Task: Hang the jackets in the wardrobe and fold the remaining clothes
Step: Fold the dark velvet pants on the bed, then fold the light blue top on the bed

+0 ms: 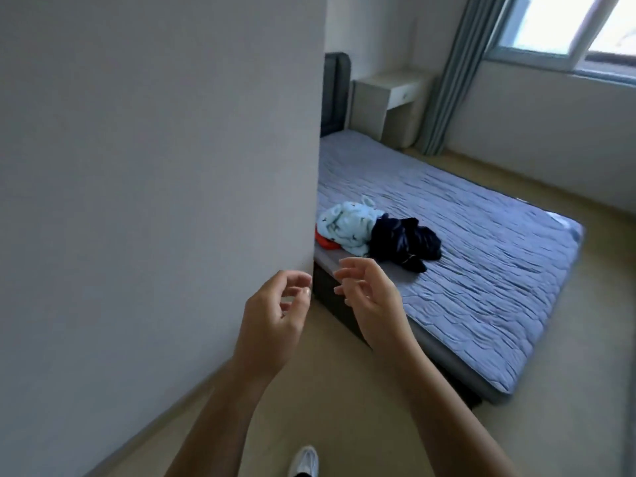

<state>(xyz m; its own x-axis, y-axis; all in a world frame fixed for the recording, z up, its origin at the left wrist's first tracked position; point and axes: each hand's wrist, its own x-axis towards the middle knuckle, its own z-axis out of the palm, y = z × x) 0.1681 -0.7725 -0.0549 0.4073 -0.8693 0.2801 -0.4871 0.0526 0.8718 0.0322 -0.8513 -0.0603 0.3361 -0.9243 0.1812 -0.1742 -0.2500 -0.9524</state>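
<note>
1. Left hand (275, 315) and right hand (368, 297), raised side by side before the near edge of the bed (481, 270). Fingers are loosely curled and apart, and they hold nothing.
2. Wall corner (172, 166), at the bed's left, hides the left end of the clothes.
3. Clothes on the bed, beyond both hands: dark garment (402, 242) rightmost, pale blue garment (347, 228) touching it, orange item (325, 243) at the wall. The row runs left to right, and the right hand is judged nearer.

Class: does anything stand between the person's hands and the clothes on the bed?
Nothing visible: only bare bed lies between the left hand, right hand and clothes. The wall hides their left edge.
</note>
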